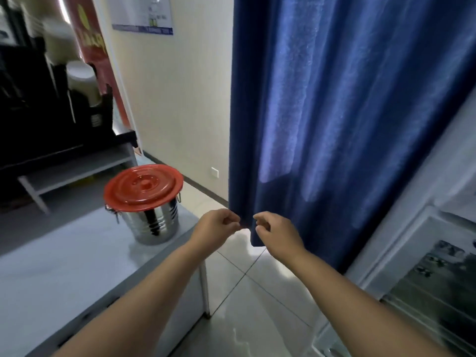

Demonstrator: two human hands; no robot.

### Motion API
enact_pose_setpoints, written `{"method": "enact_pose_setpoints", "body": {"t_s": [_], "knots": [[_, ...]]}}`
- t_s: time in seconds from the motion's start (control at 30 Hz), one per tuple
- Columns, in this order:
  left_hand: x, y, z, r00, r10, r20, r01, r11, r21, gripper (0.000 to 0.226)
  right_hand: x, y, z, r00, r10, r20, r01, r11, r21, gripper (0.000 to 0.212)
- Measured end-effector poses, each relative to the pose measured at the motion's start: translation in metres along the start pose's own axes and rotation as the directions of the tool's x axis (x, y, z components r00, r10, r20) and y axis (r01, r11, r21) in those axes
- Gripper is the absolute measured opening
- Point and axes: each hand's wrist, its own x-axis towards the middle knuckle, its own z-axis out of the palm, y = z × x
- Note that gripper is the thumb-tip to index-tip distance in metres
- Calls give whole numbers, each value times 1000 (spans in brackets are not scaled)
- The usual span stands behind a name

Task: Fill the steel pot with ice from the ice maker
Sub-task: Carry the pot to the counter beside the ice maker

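Note:
The steel pot (pixel 154 222) stands on the pale counter (pixel 64 266) at the left, near its far corner, with a red lid (pixel 143 186) closed on top. My left hand (pixel 215 229) and my right hand (pixel 277 234) are stretched out side by side, right of the pot and apart from it. Both are at the lower edge of a blue curtain (pixel 347 112). Their fingers are loosely curled and I see nothing held in either. A white appliance with a dark front panel (pixel 435 282) stands at the lower right; I cannot tell whether it is the ice maker.
A tiled floor (pixel 257 292) runs between the counter and the white appliance. A cream wall (pixel 180 99) with a poster lies behind. Dark shelving with white containers (pixel 79 81) fills the far left, above a low white shelf (pixel 77 171).

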Motion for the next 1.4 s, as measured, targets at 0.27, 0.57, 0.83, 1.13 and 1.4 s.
{"method": "enact_pose_setpoints", "body": {"t_s": [0.27,0.57,0.83,1.13,1.4], "knots": [[15,-71,-109,964,-82,-252,73,996,-47,16,59,-88,77,987,-110,118,104,993,57,32],[46,-138,-188,851,-177,-494,150,984,-94,15,130,-149,137,986,-165,41,159,980,119,22],[63,-184,-216,818,-313,-482,328,943,-55,45,177,-165,161,985,155,-77,-126,949,289,30],[62,-193,-216,815,-512,-270,420,845,-332,66,199,-170,180,962,220,160,-271,822,500,7],[57,-174,-203,759,-636,-137,407,628,-663,34,211,-160,173,893,230,387,-414,759,503,28]]}}
